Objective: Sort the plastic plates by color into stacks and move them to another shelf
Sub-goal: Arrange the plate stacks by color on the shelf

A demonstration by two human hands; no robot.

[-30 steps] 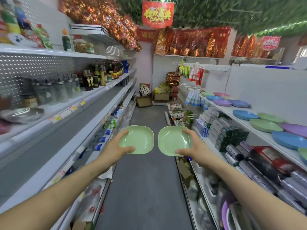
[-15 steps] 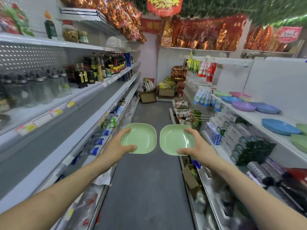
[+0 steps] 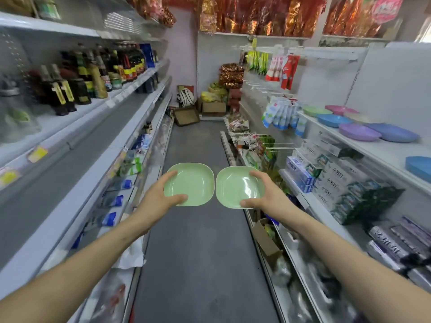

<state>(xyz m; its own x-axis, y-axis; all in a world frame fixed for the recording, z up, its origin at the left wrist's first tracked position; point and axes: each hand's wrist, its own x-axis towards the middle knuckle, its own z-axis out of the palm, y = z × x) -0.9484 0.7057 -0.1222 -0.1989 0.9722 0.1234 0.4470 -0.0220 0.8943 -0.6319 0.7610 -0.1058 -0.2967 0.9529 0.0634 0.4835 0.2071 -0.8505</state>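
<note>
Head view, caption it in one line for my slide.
Left hand grips a pale green square plastic plate; right hand grips a matching green plate beside it, over a shop aisle.

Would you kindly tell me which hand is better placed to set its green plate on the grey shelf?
Left, likely: the left hand grips its pale green square plastic plate nearer the grey shelf; the right hand grips its matching green plate on the far side.

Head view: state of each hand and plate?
left hand: gripping left green plate, thumb on rim.
right hand: gripping right green plate.
green plates: held over the aisle, side by side, not stacked.
purple plate: lying on right shelf among mixed colours.
pink plate: on same shelf, unsorted.
</note>
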